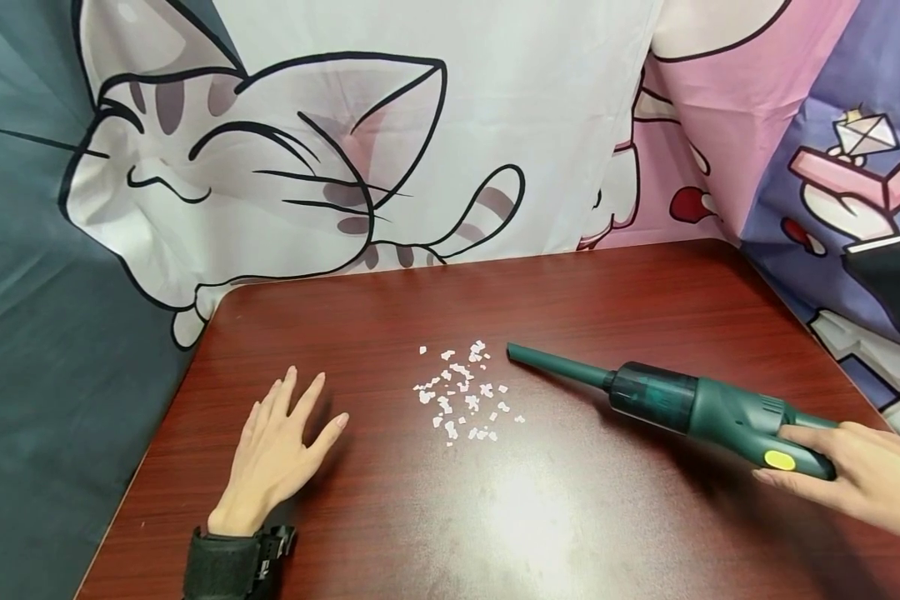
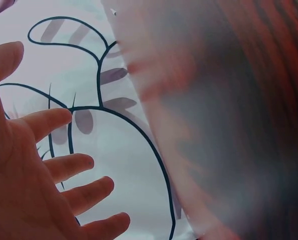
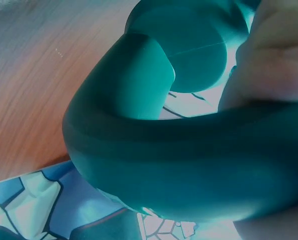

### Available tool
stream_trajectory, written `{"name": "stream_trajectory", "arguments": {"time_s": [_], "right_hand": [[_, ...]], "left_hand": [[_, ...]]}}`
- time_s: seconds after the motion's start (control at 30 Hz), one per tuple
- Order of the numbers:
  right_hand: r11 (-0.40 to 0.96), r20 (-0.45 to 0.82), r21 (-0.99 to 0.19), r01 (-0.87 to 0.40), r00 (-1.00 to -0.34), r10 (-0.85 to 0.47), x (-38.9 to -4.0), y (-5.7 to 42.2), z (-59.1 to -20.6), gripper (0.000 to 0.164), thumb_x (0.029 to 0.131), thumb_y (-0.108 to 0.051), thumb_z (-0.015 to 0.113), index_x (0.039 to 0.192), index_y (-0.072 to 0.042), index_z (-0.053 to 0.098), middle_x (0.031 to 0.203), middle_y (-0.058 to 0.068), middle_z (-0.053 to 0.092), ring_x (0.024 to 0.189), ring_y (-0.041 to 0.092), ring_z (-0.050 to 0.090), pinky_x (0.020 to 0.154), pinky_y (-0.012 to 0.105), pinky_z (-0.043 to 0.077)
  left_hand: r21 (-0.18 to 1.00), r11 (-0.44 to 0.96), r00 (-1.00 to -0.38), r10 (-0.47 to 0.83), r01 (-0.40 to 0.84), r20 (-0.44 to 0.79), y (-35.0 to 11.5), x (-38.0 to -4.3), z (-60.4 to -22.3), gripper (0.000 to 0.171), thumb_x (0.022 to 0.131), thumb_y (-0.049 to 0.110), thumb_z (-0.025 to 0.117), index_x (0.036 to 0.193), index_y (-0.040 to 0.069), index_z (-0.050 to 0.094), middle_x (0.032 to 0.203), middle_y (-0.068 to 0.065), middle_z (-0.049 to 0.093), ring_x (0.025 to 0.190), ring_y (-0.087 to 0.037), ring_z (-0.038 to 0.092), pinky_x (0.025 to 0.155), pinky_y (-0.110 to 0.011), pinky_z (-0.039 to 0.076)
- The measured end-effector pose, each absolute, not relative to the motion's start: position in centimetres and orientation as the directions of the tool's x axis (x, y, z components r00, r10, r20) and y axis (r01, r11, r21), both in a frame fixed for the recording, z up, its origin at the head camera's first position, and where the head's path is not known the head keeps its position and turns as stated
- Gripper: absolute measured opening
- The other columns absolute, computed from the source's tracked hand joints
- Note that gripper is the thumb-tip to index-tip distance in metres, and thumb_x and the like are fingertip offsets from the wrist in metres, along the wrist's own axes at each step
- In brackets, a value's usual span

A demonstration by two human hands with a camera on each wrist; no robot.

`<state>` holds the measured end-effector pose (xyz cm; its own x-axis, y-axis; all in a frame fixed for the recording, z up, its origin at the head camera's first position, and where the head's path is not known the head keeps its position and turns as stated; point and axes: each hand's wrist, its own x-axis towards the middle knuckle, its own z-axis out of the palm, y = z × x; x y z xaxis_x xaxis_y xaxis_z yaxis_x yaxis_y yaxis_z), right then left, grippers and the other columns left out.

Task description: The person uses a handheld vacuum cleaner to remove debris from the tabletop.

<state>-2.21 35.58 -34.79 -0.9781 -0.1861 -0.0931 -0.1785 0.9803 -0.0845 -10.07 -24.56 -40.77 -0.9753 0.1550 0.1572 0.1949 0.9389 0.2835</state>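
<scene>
My right hand (image 1: 866, 475) grips the looped handle of a green handheld vacuum cleaner (image 1: 735, 412). Its long narrow nozzle (image 1: 558, 365) points left, with the tip at the upper right of a scatter of small white paper scraps (image 1: 465, 398). In the right wrist view the green handle (image 3: 189, 160) fills much of the picture, with part of the hand at the right edge. Left of the scraps, my left hand (image 1: 276, 454) is held with fingers straight and spread, nothing in it. The left wrist view shows that hand's spread fingers (image 2: 71, 167) from the palm side.
The scraps lie on a dark red wooden table (image 1: 390, 517) with a bright glare spot near its front. A cloth with a cartoon cat (image 1: 270, 183) hangs along the back edge, and a patterned blue cloth (image 1: 810, 217) at the right. My left wrist wears a black band (image 1: 221, 565).
</scene>
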Motion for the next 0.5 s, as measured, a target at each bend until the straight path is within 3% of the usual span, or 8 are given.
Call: {"name": "stream_trajectory", "arguments": {"time_s": [0.1,0.2,0.5], "right_hand": [[0.969,-0.072,-0.112,-0.218,-0.971,-0.227,-2.6,35.3,-34.6,0.034,0.08,-0.049,0.075,0.097,-0.02,0.068,0.059,-0.009,0.035,0.053,0.0,0.029,0.049,0.021,0.027],[0.964,-0.092,-0.112,-0.242,-0.963,-0.252,-3.1,34.9,-34.5,0.029,0.083,-0.049,0.073,0.091,-0.023,0.064,0.059,-0.011,0.036,0.053,0.0,0.03,0.05,0.021,0.027],[0.973,-0.175,-0.083,-0.214,-0.958,-0.226,-4.4,34.2,-34.2,0.053,0.085,-0.057,0.067,0.109,-0.01,0.068,0.075,-0.005,0.053,0.072,0.012,0.047,0.059,0.03,0.038]], "left_hand": [[0.283,0.94,-0.976,0.151,0.191,0.156,-24.6,-10.0,-40.8,0.071,0.095,0.059,0.049,0.15,0.016,0.04,0.157,-0.024,0.023,0.142,-0.045,0.023,0.11,-0.066,0.019],[0.284,0.94,-0.977,0.15,0.188,0.153,-24.7,-10.0,-40.8,0.071,0.095,0.059,0.049,0.151,0.017,0.039,0.158,-0.024,0.022,0.143,-0.045,0.023,0.109,-0.066,0.02],[0.289,0.939,-0.977,0.144,0.185,0.157,-24.8,-9.8,-40.9,0.071,0.095,0.06,0.049,0.152,0.018,0.038,0.158,-0.024,0.022,0.142,-0.046,0.023,0.11,-0.066,0.019]]}}
